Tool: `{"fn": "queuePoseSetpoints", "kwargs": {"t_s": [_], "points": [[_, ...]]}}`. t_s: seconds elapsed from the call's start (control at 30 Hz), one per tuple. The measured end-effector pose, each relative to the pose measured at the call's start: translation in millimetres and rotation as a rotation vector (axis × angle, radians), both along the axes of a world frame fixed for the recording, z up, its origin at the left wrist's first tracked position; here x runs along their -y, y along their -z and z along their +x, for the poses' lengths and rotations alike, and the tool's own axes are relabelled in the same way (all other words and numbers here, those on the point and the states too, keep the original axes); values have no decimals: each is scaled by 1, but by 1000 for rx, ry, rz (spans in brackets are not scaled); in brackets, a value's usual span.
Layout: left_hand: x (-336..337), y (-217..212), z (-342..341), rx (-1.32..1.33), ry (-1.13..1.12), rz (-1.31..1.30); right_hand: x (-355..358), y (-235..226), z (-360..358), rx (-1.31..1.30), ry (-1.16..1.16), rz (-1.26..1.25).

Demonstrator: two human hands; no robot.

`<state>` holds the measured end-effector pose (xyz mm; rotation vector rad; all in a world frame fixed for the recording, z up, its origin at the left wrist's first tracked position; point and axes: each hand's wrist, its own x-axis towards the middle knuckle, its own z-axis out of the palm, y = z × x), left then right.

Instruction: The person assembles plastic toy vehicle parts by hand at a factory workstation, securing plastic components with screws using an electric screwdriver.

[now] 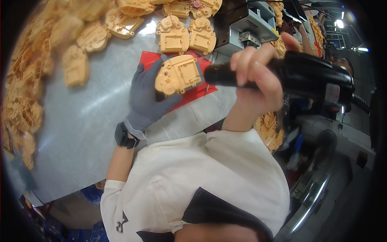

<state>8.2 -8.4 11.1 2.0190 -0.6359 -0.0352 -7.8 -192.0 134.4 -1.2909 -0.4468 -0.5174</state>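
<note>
A smooth grey table (84,153) spreads across the left, reflecting light; at upper right, bright white lamps (340,23) shine in a dim room.

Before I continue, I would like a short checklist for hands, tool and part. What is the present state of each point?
1. Gloved left hand holds the yellow plastic housing: ok, thumb and fingers are around its edge.
2. Housing lies over the flat red sheet: ok.
3. Right hand grips the black cylindrical handheld tool: ok.
4. Tool contacts the housing: cannot tell, its nose appears beside the right edge.
5. Both hands gloved: not ok, the right is bare.
</note>
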Motion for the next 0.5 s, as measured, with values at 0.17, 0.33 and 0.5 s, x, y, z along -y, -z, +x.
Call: {"fn": "queuePoseSetpoints", "kwargs": {"t_s": [0.17, 0.33, 0.5], "points": [[-2, 12, -1, 108, -17, -31, -29, 11, 28, -124, 84, -100], [-4, 13, -2, 53, -6, -57, -40, 9, 38, -133, 101, -165], [-6, 13, 1, 81, 1, -45, -49, 16, 42, -160, 108, -177]]}}
